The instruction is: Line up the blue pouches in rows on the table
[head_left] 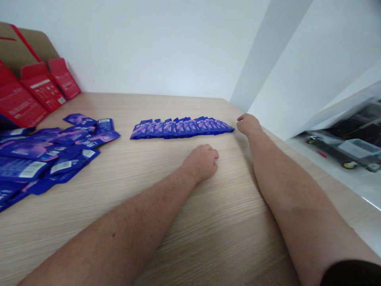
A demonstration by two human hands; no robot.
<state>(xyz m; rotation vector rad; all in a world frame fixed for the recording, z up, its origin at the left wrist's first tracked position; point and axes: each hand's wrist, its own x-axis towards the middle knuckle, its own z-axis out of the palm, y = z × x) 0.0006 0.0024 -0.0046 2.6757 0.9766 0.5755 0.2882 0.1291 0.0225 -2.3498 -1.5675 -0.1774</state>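
Observation:
A row of overlapping blue-and-purple sachets (181,128) lies across the light wood table (143,174). My left hand (203,162) rests on the tabletop in front of the row, apart from it. Its fingers are curled in, and nothing shows in them. Just beyond the row's right end is my right hand (249,124), close to the last sachet without visibly touching it. The fingers there are bent inward too, with no object visible. A loose pile of similar sachets (62,147), some with barcode labels facing up, covers the table's left side.
Red cartons (43,93) with raised flaps stand at the back left, before an open brown cardboard box (37,41). A white wall (154,47) borders the table's far edge. On the floor at right is a wheeled dolly (336,153) with a clear plastic bin (358,147).

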